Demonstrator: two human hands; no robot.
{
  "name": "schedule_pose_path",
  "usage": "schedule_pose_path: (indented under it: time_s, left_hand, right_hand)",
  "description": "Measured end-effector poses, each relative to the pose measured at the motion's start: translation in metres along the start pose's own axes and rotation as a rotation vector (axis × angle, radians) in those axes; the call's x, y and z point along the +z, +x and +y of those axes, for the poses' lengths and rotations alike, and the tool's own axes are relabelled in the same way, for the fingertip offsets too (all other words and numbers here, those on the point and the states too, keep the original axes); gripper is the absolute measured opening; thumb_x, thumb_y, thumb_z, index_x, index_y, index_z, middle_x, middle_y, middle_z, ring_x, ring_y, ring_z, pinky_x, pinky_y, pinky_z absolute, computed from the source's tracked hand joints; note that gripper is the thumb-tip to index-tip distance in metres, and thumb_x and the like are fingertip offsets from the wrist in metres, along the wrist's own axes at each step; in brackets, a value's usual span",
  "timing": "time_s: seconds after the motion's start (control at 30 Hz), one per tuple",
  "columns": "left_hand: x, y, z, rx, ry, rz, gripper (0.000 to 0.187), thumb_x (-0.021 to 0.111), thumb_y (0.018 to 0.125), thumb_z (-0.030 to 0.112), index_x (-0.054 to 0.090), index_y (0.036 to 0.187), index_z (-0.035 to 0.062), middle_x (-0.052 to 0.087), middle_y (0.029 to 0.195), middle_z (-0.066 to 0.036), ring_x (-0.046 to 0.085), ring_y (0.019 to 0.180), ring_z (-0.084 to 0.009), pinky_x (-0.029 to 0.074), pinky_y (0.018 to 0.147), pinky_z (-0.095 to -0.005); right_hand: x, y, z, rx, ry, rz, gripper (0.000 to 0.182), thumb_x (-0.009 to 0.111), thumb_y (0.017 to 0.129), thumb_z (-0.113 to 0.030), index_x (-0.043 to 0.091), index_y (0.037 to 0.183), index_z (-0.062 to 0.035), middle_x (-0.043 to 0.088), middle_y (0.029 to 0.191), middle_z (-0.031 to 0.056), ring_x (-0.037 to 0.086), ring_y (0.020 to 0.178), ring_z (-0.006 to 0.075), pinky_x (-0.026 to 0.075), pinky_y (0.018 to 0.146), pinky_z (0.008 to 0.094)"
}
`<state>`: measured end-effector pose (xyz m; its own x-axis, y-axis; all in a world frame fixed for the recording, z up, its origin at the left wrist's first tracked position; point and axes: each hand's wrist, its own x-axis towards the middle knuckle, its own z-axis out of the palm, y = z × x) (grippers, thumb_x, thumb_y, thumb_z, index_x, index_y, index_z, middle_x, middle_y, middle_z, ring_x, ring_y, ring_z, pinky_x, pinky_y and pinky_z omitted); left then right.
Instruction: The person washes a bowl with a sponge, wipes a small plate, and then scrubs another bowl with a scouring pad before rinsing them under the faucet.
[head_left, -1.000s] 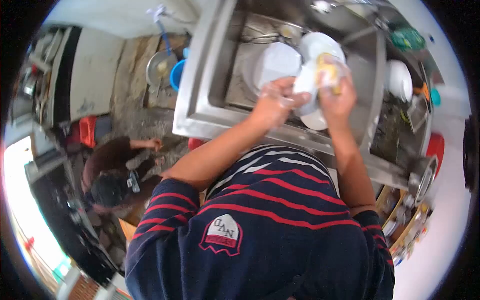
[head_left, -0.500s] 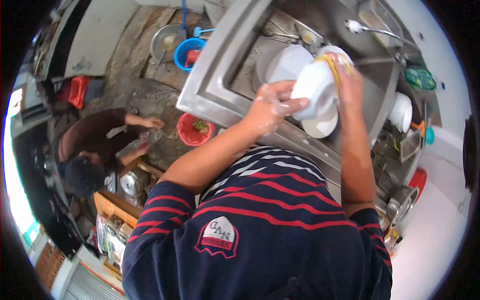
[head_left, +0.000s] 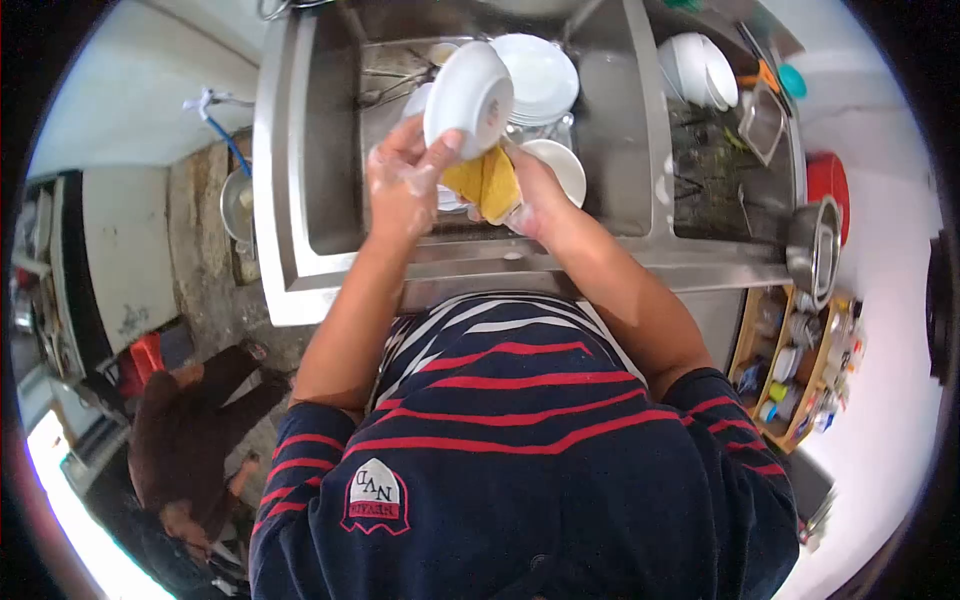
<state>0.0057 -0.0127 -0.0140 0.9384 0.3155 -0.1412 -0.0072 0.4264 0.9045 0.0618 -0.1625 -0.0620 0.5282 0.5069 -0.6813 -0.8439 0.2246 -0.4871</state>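
My left hand [head_left: 405, 185], soapy, grips the edge of a white bowl [head_left: 470, 100], tilted with its underside facing me. My right hand [head_left: 535, 190] is closed on a yellow sponge cloth [head_left: 485, 183] just below the bowl. Behind the bowl, a stack of white plates [head_left: 540, 78] stands in the steel sink [head_left: 613, 130]. Another white bowl [head_left: 560, 165] lies in the sink beside my right hand.
White bowls [head_left: 697, 70] sit on the right drainboard, with steel pans [head_left: 815, 250] at its end and a red basin [head_left: 828, 195] behind. A wooden shelf [head_left: 795, 370] stands lower right. Another person [head_left: 180, 430] crouches lower left.
The view has turned, so the sink now lies straight ahead. The bowl is tilted to show its base, and the yellow cloth has moved from its far side to below it.
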Motion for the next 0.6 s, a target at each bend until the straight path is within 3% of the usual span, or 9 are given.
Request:
schedule_pose_path:
  time_s: [0.07,0.13,0.17,0.23,0.3,0.37,0.4,0.5,0.6]
  left_hand:
    - [0.001,0.015,-0.001,-0.005,0.048,-0.058,0.04,0.073,0.082,0.009,0.06,0.116,-0.0076,0.069,0.1,-0.015,0.065,0.089,-0.0186,0.051,0.082,-0.0311]
    - [0.004,0.029,-0.004,0.004,0.405,-0.167,0.035,0.072,0.084,0.013,0.064,0.112,-0.0061,0.071,0.091,-0.011,0.062,0.075,-0.0122,0.049,0.068,-0.0263]
    - [0.004,0.034,-0.009,-0.013,0.414,-0.187,0.035,0.072,0.084,0.013,0.064,0.112,-0.0061,0.071,0.091,-0.011,0.062,0.075,-0.0122,0.049,0.068,-0.0263]
    - [0.007,0.043,-0.021,-0.023,0.805,-0.399,0.033,0.072,0.083,0.015,0.066,0.108,-0.005,0.071,0.085,-0.012,0.059,0.074,-0.0099,0.048,0.069,-0.0265]
    - [0.013,0.047,-0.048,0.03,0.946,-0.507,0.029,0.068,0.086,0.018,0.068,0.11,0.0012,0.071,0.083,-0.012,0.065,0.071,-0.0144,0.049,0.065,-0.0309]
    - [0.021,0.054,-0.078,0.344,1.161,-0.801,0.028,0.066,0.086,0.019,0.068,0.11,0.0047,0.069,0.086,-0.019,0.067,0.072,-0.0279,0.05,0.065,-0.0378]
    - [0.034,0.053,-0.08,0.225,1.268,-0.923,0.026,0.064,0.085,0.017,0.069,0.109,0.0086,0.067,0.087,-0.021,0.065,0.077,-0.0365,0.051,0.069,-0.0424]
    - [0.052,0.058,-0.119,0.279,1.409,-1.23,0.028,0.06,0.078,0.012,0.068,0.105,0.0101,0.067,0.084,-0.019,0.065,0.084,-0.037,0.051,0.077,-0.0444]
    - [0.056,0.061,-0.159,0.346,1.512,-1.391,0.028,0.059,0.076,0.009,0.066,0.103,0.0106,0.067,0.086,-0.018,0.066,0.084,-0.036,0.052,0.076,-0.0455]
  right_hand:
    - [-0.011,-0.025,-0.012,-0.136,-0.036,0.103,0.041,0.034,0.101,-0.037,0.051,0.123,-0.0065,0.062,0.109,0.0159,0.065,0.091,0.0293,0.056,0.063,0.0477]
    - [-0.039,-0.043,-0.022,-0.415,-0.06,0.234,0.041,0.037,0.101,-0.036,0.051,0.123,-0.0031,0.063,0.107,0.0156,0.067,0.088,0.0281,0.057,0.058,0.0427]
    - [-0.06,-0.046,-0.029,-0.568,-0.024,0.276,0.042,0.04,0.101,-0.035,0.05,0.124,-0.0009,0.063,0.106,0.0158,0.068,0.085,0.0277,0.058,0.054,0.0404]
    - [-0.091,-0.065,-0.044,-0.677,-0.087,0.332,0.042,0.041,0.101,-0.034,0.051,0.121,0.0014,0.064,0.106,0.0165,0.068,0.088,0.0272,0.058,0.055,0.0393]
    - [-0.109,-0.079,-0.047,-0.681,-0.072,0.392,0.043,0.042,0.101,-0.034,0.053,0.12,0.0022,0.063,0.108,0.017,0.068,0.09,0.0267,0.058,0.056,0.0381]
    - [-0.126,-0.079,-0.046,-0.801,-0.064,0.413,0.046,0.036,0.101,-0.039,0.051,0.124,-0.0016,0.062,0.112,0.0143,0.065,0.095,0.027,0.057,0.061,0.0407]
    - [-0.128,-0.078,-0.045,-0.807,-0.046,0.432,0.046,0.036,0.101,-0.039,0.051,0.124,-0.0016,0.062,0.112,0.0143,0.065,0.095,0.027,0.057,0.061,0.0407]
    - [-0.13,-0.07,-0.039,-0.887,-0.004,0.522,0.037,0.054,0.096,-0.029,0.061,0.107,0.006,0.066,0.096,0.0132,0.067,0.085,0.0223,0.058,0.064,0.0364]
    - [-0.139,-0.061,-0.034,-0.917,-0.073,0.636,0.036,0.057,0.094,-0.028,0.062,0.107,0.0049,0.066,0.094,0.0119,0.067,0.08,0.0199,0.057,0.063,0.0342]
